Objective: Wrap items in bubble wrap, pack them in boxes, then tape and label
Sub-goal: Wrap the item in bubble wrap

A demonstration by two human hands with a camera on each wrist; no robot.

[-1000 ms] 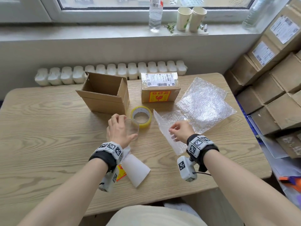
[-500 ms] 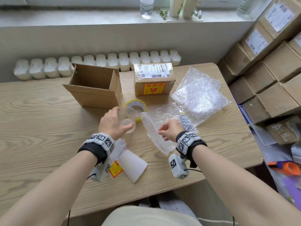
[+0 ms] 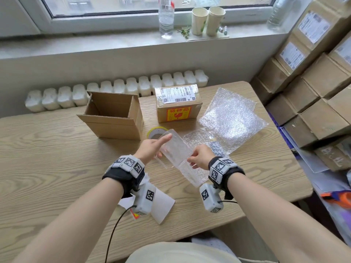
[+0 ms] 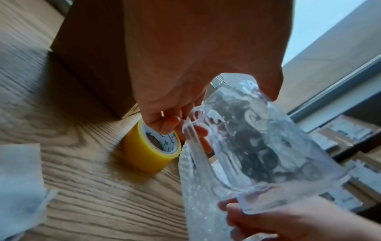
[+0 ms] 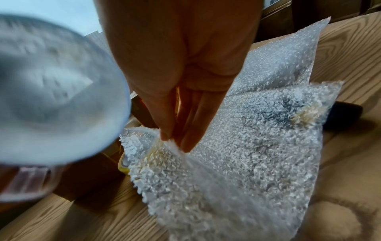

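My left hand (image 3: 150, 149) grips the glass (image 3: 175, 150), tilted above the counter (image 3: 57, 158). My right hand (image 3: 201, 156) pinches bubble wrap (image 5: 237, 154) in its fingers (image 5: 185, 130).

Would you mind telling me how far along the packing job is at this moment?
Done: one sealed box already carries a label. In hand: the left hand holds a clear glass while the right hand pinches a bubble wrap sheet. Left: wrapping it, filling the open box, taping and labelling.
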